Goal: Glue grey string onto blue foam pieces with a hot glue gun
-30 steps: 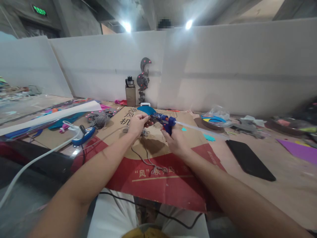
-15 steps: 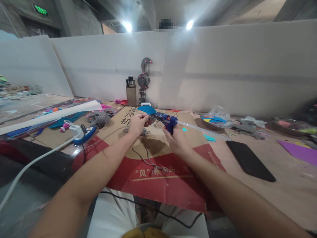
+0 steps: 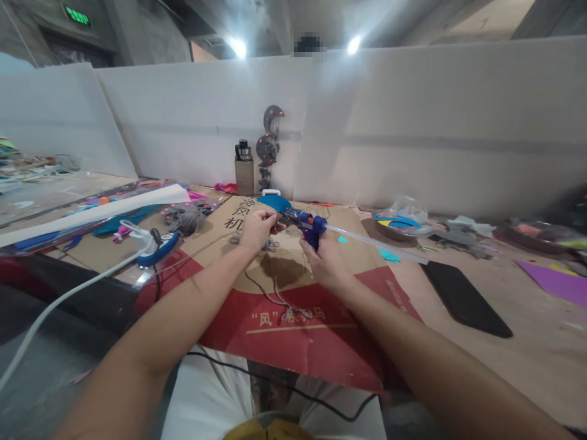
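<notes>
My right hand [image 3: 323,253] is wrapped around the handle of a blue hot glue gun [image 3: 314,226], its nozzle pointing left. A long clear glue stick [image 3: 376,239] sticks out of its back end. Close to the nozzle, my left hand [image 3: 257,231] is closed in a pinch; what it grips is small and mostly hidden by the fingers. Just beyond the fingertips shows a blue curved piece [image 3: 274,202], and whether I hold it I cannot tell. Grey cord [image 3: 277,296] trails below my hands onto the printed cardboard sheet [image 3: 316,351].
Left lie a blue-and-white power strip [image 3: 158,249], grey yarn [image 3: 186,219] and a white roll [image 3: 114,211]. A bottle [image 3: 244,170] stands at the back beside a grey moon-shaped hanging ornament [image 3: 270,146]. Right are a black phone-like slab [image 3: 465,298], a brown tray [image 3: 389,234] and purple sheet [image 3: 553,281].
The view has shifted slightly. Both hands keep nearly the same pose, with the glue gun still by the left fingers.
</notes>
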A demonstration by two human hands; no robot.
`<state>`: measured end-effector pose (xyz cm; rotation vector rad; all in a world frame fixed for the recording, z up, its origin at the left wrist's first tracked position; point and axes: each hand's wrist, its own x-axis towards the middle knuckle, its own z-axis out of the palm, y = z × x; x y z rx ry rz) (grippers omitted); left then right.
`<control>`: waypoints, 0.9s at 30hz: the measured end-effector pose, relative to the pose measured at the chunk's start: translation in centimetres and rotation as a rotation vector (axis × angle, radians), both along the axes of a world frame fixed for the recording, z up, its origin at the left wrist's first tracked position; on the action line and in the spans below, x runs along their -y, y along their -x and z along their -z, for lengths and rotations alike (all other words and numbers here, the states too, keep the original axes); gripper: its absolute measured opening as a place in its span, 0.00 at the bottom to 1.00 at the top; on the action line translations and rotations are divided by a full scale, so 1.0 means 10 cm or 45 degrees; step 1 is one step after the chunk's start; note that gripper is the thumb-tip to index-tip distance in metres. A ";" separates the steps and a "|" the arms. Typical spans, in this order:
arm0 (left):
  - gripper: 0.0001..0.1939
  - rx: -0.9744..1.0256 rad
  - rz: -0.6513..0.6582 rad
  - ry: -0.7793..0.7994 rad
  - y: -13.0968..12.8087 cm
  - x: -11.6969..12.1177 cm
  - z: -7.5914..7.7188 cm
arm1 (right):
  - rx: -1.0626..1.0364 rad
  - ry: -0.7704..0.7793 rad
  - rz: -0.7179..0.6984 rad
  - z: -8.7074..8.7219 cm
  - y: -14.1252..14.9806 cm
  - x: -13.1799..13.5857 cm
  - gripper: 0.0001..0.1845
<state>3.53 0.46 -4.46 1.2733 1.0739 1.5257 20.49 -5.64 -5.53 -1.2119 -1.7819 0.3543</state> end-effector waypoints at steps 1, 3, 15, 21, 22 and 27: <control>0.11 0.002 0.000 0.000 0.00 0.00 0.00 | 0.000 0.003 -0.004 0.00 0.00 0.01 0.16; 0.11 -0.005 -0.008 -0.010 0.00 -0.01 0.00 | -0.005 0.003 -0.019 -0.01 0.00 0.01 0.16; 0.07 -0.011 -0.057 -0.044 0.03 -0.01 0.00 | -0.024 -0.034 0.005 -0.01 -0.04 -0.01 0.17; 0.06 -0.007 -0.083 -0.061 0.04 -0.04 0.01 | -0.023 -0.025 0.039 -0.05 -0.06 0.00 0.16; 0.06 -0.011 -0.081 -0.065 0.04 -0.05 0.01 | -0.031 -0.027 0.038 -0.06 -0.06 0.00 0.16; 0.06 -0.005 -0.081 -0.072 0.05 -0.06 0.02 | -0.058 -0.050 0.023 -0.06 -0.06 0.00 0.14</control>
